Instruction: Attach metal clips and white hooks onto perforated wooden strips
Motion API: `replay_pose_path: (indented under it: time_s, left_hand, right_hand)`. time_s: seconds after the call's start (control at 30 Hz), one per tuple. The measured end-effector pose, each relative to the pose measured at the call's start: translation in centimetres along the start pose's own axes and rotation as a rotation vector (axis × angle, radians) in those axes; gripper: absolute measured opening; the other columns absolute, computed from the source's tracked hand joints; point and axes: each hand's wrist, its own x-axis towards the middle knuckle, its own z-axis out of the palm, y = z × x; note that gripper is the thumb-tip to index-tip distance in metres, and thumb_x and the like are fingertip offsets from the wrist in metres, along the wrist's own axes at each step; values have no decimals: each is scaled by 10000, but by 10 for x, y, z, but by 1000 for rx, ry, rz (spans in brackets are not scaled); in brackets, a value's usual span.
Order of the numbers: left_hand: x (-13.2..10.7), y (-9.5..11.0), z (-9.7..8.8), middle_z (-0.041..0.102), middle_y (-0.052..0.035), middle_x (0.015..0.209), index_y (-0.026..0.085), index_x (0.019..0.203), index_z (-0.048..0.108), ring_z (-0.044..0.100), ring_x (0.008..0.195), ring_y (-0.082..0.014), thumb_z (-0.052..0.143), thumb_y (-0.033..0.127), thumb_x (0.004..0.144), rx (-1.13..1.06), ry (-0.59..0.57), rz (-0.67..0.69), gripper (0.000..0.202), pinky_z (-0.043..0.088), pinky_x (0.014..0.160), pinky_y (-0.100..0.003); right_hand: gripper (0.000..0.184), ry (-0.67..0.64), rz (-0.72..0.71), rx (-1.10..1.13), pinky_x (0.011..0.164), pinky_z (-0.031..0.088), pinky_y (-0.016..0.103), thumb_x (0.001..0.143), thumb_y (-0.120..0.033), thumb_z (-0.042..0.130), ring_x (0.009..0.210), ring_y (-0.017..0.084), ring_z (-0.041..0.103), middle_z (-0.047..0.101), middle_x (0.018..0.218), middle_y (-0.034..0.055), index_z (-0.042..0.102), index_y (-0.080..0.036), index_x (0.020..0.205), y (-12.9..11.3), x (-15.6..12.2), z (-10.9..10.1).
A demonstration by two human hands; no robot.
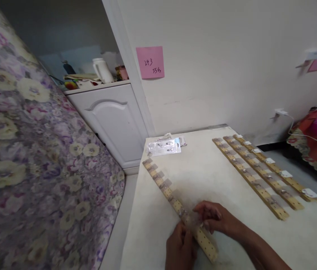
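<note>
A yellowish wooden strip (207,243) with rows of small holes runs diagonally across the white table. Clear plastic tabs (166,182) with small metal fittings are set along its far part, while the near end shows bare holes. My left hand (179,245) is closed at the strip's left edge, thumb and fingertips against the wood. Across from it, my right hand (213,217) has its fingers curled in a pinch at a clear, blurred plastic piece (194,220) over the strip. The fingertips partly hide the small metal parts there.
Three similar strips (255,183) with tabs lie on the right of the table (203,165). Clear blister packs (164,147) rest at the back left corner. A floral curtain (48,168) hangs at left, beside a white cabinet (110,123). A wall stands behind.
</note>
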Motion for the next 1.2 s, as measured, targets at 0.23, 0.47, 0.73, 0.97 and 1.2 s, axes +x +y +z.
replay_pose_path:
  time_s: [0.23,0.47,0.73,0.97,1.2]
  left_hand:
    - [1,2,-1,416,90,415,210,682,470,364,391,-89,473,499,805,28,-70,-23,314,255,423,-209]
    - [-6,25,-5,458,65,475,196,660,508,390,440,-95,449,398,828,156,-98,13,270,289,449,-210]
    - [-4,24,-8,534,27,606,190,646,508,471,574,-117,447,358,833,218,-76,65,259,344,527,-210]
    - [-4,14,-8,427,75,472,197,658,488,376,424,-89,446,439,826,127,-86,26,297,279,434,-208]
    - [-4,11,-8,462,73,464,210,654,453,359,387,-72,456,631,784,-88,-55,32,441,243,400,-201]
  right_hand:
    - [222,71,27,-109,471,302,177,726,-165,617,532,57,396,470,646,-62,608,-183,947,-1,-3,9]
    - [160,97,30,-195,467,287,195,757,-205,596,526,74,395,477,613,-49,627,-175,910,4,-1,10]
    - [192,104,32,-197,493,322,198,719,-161,574,572,90,441,497,652,-41,608,-197,905,2,-2,11]
    - [144,55,57,-105,462,341,190,751,-237,599,495,64,428,484,616,-61,567,-189,883,-1,-3,12]
    - [195,150,40,-19,458,389,195,736,-301,658,483,66,465,499,625,-67,525,-198,835,4,-11,18]
